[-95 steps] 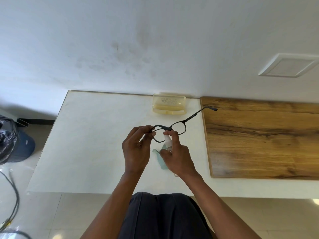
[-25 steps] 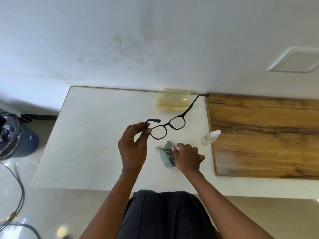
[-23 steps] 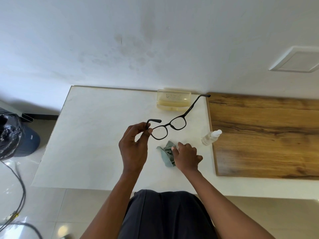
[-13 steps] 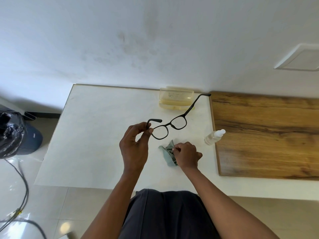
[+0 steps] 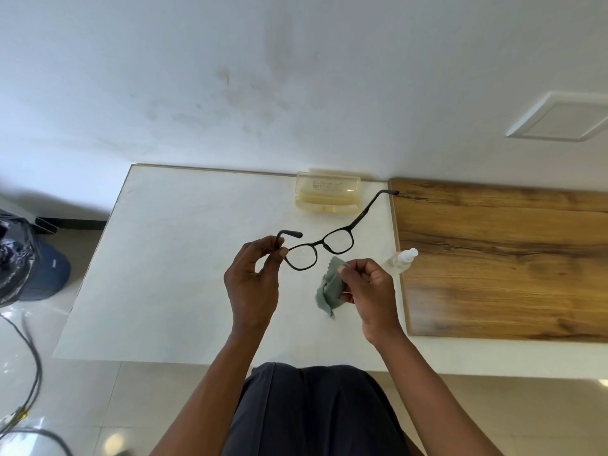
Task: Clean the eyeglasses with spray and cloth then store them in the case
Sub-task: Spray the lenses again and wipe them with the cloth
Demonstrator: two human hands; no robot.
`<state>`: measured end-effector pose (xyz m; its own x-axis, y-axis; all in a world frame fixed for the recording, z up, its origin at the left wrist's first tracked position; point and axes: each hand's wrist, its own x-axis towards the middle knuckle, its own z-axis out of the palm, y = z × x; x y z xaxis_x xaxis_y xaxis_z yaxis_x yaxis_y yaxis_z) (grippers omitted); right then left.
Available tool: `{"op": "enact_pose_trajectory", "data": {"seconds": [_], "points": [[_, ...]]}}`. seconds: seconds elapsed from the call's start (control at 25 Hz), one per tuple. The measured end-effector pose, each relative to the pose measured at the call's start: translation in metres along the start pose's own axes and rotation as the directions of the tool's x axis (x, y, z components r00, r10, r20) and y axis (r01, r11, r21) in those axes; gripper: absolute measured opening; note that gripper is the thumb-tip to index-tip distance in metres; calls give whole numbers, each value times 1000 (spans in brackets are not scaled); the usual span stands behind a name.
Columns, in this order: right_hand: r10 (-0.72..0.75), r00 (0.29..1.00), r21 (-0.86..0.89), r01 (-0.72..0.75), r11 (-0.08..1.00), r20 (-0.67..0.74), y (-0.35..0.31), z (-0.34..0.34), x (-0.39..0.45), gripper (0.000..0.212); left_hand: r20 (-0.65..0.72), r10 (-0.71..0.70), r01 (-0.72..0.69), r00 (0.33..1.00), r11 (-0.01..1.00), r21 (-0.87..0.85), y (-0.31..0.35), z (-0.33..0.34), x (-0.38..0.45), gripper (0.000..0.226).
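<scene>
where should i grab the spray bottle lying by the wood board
Grip the spray bottle round its clear body, below the white cap, coming from above with fingers across its width. It lies on its side, cap toward the board, so the body offers the widest hold. The right hand is nearest, but it holds the cloth.

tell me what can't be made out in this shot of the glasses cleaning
All in the head view:
- Print on the case: too small to read.
- Whether the eyeglasses lenses are wet: not visible.
- Part of the cloth: hidden inside the right hand.
- Spray bottle base: behind the right hand.
- Left hand grip on the frame corner: fingertips hide the hinge.
</scene>
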<state>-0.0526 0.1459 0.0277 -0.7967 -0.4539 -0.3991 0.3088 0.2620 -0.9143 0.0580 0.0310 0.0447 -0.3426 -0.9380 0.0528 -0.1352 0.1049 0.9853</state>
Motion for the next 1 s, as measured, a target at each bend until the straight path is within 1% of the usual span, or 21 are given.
{"op": "enact_pose_trajectory", "data": {"seconds": [0.12, 0.2, 0.24, 0.32, 0.44, 0.52, 0.68, 0.8, 0.84, 0.92, 1.0], "points": [[-165, 986, -166, 160, 973, -20, -19, 10, -2, 12, 15, 2, -2, 1000, 1000, 4, 1, 3, -4, 19], [-302, 953, -311, 288, 906, 3, -29, 18, -4, 6, 18, 4, -5, 1000, 1000, 10, 3, 5, -7, 20], [-370, 929, -386, 347, 855, 15, -31, 22, -4, 4, 18, 9, -9, 1000, 1000, 13, 4, 5, -8, 21], [-470, 881, -536, 422, 731, 53, -31, 27, -4, 10, 18, 18, -18, 1000, 1000, 7, 5, 6, -9, 23], [-518, 846, -710, 443, 547, 129, -24, 31, -3, 14, 21, 14, -14, 1000, 1000, 0, 7, 6, -9, 22], [-539, 827, -757, 455, 469, 163, -20, 32, -4, 19, 22, 20, -20, 1000, 1000, 6, 6, 6, -9, 20], [-597, 773, -790, 498, 357, 218, -17, 31, -8, 27, 25, 32, -32, 999, 999, -9, 7, 7, -10, 21], [-608, 736, -823, 521, 228, 298, -14, 32, -12, 38, 30, 37, -36, 999, 999, -36, 7, 8, -12, 27], [-624, 713, -832, 526, 175, 320, -13, 32, -13, 40, 32, 41, -40, 999, 998, -50, 7, 9, -12, 30], [-680, 646, -837, 541, 86, 347, -10, 32, -14, 42, 40, 55, -52, 998, 996, -71, 9, 8, -12, 39], [-740, 568, -828, 560, 26, 361, -8, 30, -14, 41, 49, 75, -70, 996, 993, -90, 9, 7, -10, 40]]}}
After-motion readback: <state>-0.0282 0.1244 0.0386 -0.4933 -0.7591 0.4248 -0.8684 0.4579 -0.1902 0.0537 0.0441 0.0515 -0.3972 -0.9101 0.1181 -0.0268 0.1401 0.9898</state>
